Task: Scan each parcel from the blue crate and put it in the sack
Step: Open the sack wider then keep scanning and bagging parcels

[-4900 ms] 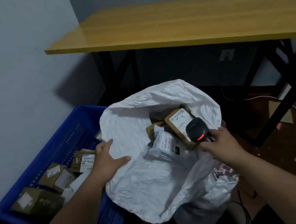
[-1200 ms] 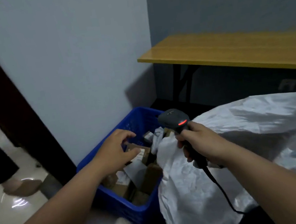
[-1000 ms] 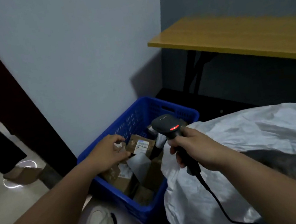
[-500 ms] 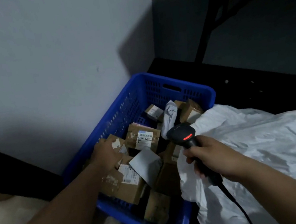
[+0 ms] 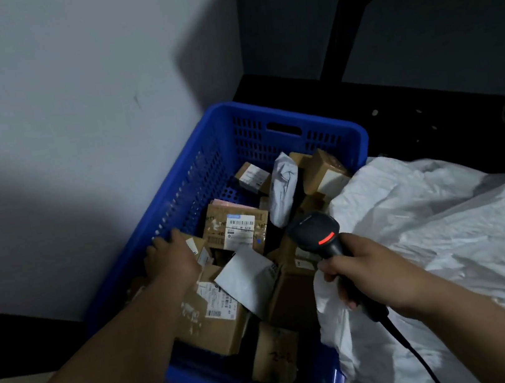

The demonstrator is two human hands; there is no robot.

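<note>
The blue crate (image 5: 317,129) stands against the wall and holds several brown cardboard parcels and white mailer bags. My left hand (image 5: 172,259) reaches down by the crate's left wall, its fingers curled over the far edge of a small brown parcel (image 5: 194,245) with a white label. A larger labelled parcel (image 5: 236,226) lies just right of it. My right hand (image 5: 364,269) grips the handle of a black barcode scanner (image 5: 316,231), whose red light is on, above the crate's right side. The white sack (image 5: 446,228) lies crumpled to the right, draped over the crate's edge.
A pale wall runs close behind and left of the crate. A black table leg (image 5: 345,7) rises at the back right over dark floor. The scanner's cable (image 5: 408,342) hangs down across the sack near my right forearm.
The view has tilted down onto the crate. My left hand has gone from the sack into the crate and settled on a small parcel by the left wall. The scanner now hovers over the crate's right side.
</note>
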